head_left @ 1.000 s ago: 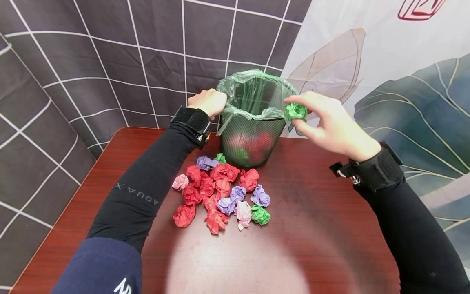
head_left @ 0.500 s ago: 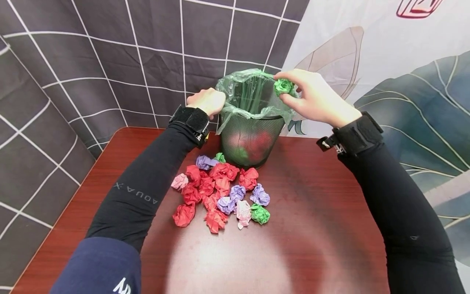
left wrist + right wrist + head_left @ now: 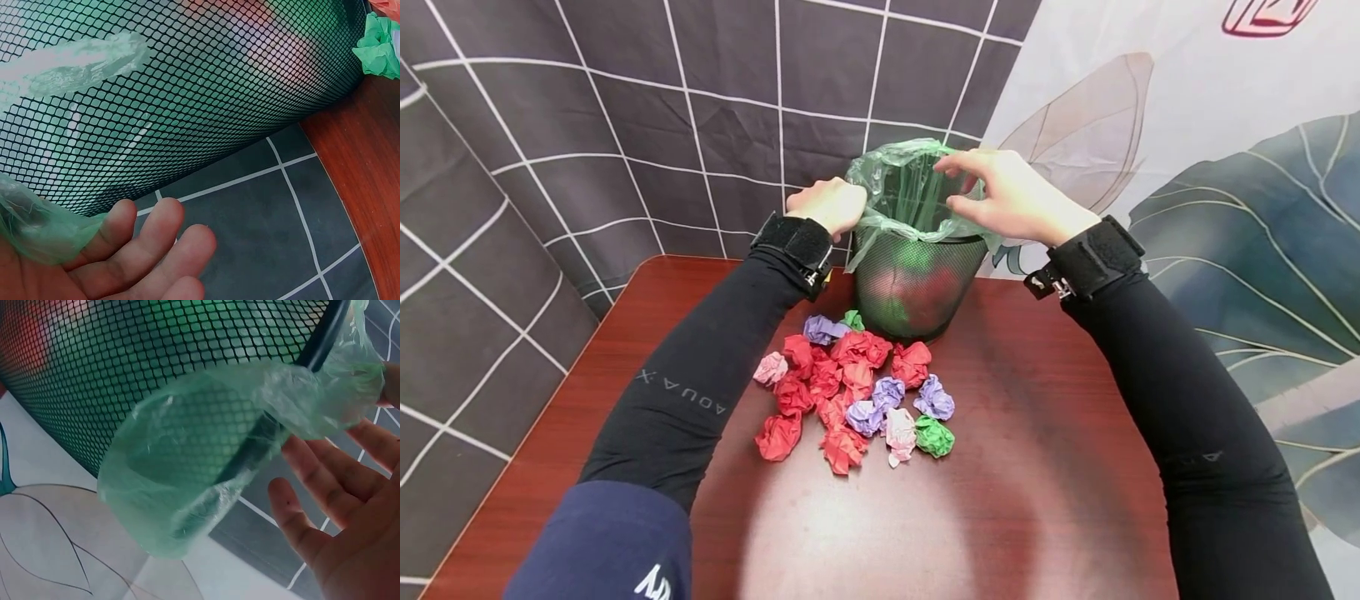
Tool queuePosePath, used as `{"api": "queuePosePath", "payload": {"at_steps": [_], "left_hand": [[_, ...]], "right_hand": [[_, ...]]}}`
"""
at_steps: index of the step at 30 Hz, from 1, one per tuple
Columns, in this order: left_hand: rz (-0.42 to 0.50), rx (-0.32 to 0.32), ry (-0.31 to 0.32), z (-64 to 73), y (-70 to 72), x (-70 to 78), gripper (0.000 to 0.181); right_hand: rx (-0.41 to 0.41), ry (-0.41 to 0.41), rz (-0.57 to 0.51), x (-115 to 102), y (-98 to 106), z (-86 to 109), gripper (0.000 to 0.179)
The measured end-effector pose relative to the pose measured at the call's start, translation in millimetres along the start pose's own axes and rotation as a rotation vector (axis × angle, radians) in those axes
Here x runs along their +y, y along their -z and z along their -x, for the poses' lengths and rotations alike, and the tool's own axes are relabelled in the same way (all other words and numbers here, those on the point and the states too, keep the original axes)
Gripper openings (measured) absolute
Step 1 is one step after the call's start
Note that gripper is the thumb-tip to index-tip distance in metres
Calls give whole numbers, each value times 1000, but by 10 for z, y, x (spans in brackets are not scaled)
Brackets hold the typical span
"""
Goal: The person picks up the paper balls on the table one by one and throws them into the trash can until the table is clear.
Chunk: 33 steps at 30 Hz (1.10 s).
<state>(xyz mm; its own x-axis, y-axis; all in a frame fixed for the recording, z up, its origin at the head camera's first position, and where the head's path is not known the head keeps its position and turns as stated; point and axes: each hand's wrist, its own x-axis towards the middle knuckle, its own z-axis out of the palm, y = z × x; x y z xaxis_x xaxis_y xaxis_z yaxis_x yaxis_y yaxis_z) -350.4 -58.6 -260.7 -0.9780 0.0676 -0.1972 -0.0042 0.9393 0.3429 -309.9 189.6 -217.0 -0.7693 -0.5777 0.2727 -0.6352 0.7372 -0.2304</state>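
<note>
The left hand [image 3: 827,206] grips the bag [image 3: 913,196] at the bin's [image 3: 917,283] left edge, maybe for steadiness; the right hand [image 3: 1015,197] is loose and empty.

Between the left hand [image 3: 827,206] and right hand [image 3: 1013,197], balls [image 3: 887,287] blur inside the mesh bin [image 3: 951,267] — seemingly red and green, number unclear. Wrist views crop both hands; the left one's underside hides from the head view.
</note>
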Motion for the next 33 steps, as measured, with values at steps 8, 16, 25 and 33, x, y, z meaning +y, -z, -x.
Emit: {"api": "queuePosePath", "payload": {"at_steps": [8, 16, 25, 33], "left_hand": [[3, 2, 2, 2, -3, 1, 38], [8, 1, 3, -16, -10, 2, 38], [13, 9, -10, -22, -21, -7, 38], [10, 10, -5, -8, -12, -6, 40]], "right_hand": [[71, 37, 6, -20, -51, 134, 37], [235, 124, 13, -94, -57, 492, 33], [358, 210, -15, -111, -356, 981, 31], [117, 187, 6, -36, -872, 1359, 32]]}}
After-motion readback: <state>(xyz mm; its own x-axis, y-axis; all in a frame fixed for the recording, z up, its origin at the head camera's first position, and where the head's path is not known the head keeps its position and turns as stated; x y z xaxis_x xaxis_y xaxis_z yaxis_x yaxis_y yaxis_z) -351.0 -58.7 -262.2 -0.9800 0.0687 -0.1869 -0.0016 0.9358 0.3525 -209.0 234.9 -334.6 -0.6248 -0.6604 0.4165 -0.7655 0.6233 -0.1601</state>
